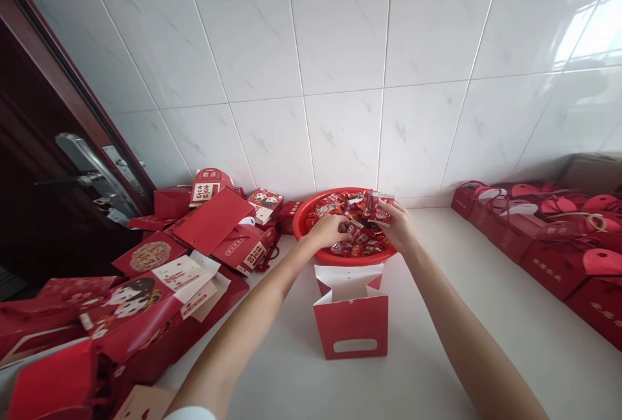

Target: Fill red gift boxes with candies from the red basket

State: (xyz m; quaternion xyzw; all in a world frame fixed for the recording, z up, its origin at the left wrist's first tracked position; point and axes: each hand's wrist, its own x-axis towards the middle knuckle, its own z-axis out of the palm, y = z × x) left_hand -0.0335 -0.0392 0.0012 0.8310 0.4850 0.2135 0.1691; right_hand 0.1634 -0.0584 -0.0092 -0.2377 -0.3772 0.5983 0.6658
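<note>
A round red basin (pixel 302 219) full of small red wrapped candies (pixel 357 250) stands against the tiled wall. Over its left side, my left hand (pixel 330 231) has its fingers curled in a pinch among the candies; what they grip is hard to make out. At the basin's right rim, my right hand (pixel 397 222) holds red printed candy packets (pixel 380 206) between thumb and fingers. In front of the basin an open red paper gift box (pixel 352 326) stands upright, with a pale oval on its front and its top flaps spread.
Red boxes and bags (pixel 214 219) lie in a loose heap on the left of the white tabletop (pixel 422 349). Rows of red gift boxes with cords (pixel 544 264) line the right side. A dark door with a metal handle (pixel 92 161) is at far left.
</note>
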